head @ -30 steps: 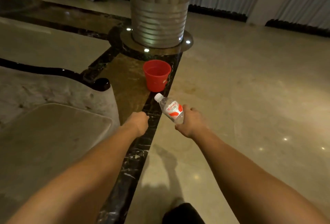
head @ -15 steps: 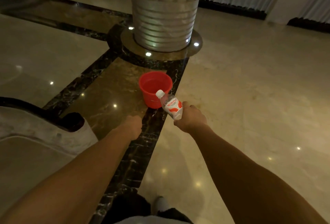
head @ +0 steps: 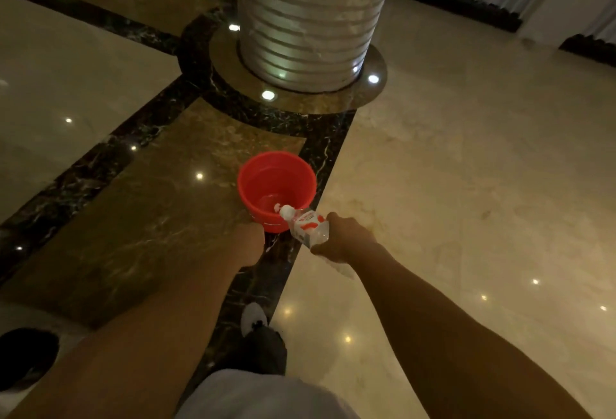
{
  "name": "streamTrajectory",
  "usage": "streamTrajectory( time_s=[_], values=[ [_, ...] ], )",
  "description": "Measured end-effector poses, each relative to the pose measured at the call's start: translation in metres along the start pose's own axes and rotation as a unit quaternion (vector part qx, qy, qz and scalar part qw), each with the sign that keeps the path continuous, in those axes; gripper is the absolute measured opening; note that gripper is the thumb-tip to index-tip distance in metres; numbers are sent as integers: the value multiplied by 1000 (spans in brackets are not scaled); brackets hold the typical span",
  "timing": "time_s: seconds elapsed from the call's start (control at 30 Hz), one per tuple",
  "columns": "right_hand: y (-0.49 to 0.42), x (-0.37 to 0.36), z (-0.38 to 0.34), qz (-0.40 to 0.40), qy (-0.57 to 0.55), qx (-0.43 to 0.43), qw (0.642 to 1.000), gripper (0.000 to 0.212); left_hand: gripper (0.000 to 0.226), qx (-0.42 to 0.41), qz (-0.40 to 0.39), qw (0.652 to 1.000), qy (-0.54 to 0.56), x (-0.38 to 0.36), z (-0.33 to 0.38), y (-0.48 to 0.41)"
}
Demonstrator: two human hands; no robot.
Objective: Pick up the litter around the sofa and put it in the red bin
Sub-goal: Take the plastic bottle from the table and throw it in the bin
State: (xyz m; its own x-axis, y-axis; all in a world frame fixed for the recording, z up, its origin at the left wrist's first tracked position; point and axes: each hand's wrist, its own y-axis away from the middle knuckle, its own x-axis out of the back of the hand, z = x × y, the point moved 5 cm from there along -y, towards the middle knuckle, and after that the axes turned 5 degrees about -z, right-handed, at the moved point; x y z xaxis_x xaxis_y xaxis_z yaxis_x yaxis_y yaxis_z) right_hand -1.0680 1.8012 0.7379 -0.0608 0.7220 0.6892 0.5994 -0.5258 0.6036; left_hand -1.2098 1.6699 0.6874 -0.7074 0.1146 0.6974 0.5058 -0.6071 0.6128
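The red bin [head: 263,171] stands on the brown marble inlay in the middle of the floor, with nothing visible in it apart from a reflection. A clear plastic bottle [head: 306,223] with a white cap and a red-and-white label is held in my right hand [head: 345,238]; its cap points over the bin's near right rim. My left hand [head: 248,243] is a closed fist just in front of the bin's near wall. Whether it holds anything is hidden.
A wide ribbed column [head: 310,25] rises on a round base with floor lights just behind the bin. The dark tip of the sofa arm [head: 26,357] shows at the lower left. My foot [head: 255,320] is on the black marble strip.
I have walked toward the bin, which now lies right in front of my hands. The bottle's cap has come over the bin's rim. The sofa has slid almost out of view.
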Motion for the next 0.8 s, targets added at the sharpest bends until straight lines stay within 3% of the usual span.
streamTrajectory(
  time_s=[0.1, 0.33, 0.63, 0.8],
  values=[
    [-64, 41, -12, 17, -47, -22, 999, 41, 19, -9, 3, 998, 70, 39, 25, -56],
    [-196, 65, -25, -16, 67, -19, 997, 68, 19, 67, 9, 982, 176, 82, 58, -179],
    [-401, 66, -11, 9, 61, -2, 998, 62, 15, 189, 36, 943, 273, 51, 26, -354],
    [-476, 57, -3, -35, 68, -11, 997, 67, 6, 222, 70, 924, 304, 44, 11, -408]
  ],
)
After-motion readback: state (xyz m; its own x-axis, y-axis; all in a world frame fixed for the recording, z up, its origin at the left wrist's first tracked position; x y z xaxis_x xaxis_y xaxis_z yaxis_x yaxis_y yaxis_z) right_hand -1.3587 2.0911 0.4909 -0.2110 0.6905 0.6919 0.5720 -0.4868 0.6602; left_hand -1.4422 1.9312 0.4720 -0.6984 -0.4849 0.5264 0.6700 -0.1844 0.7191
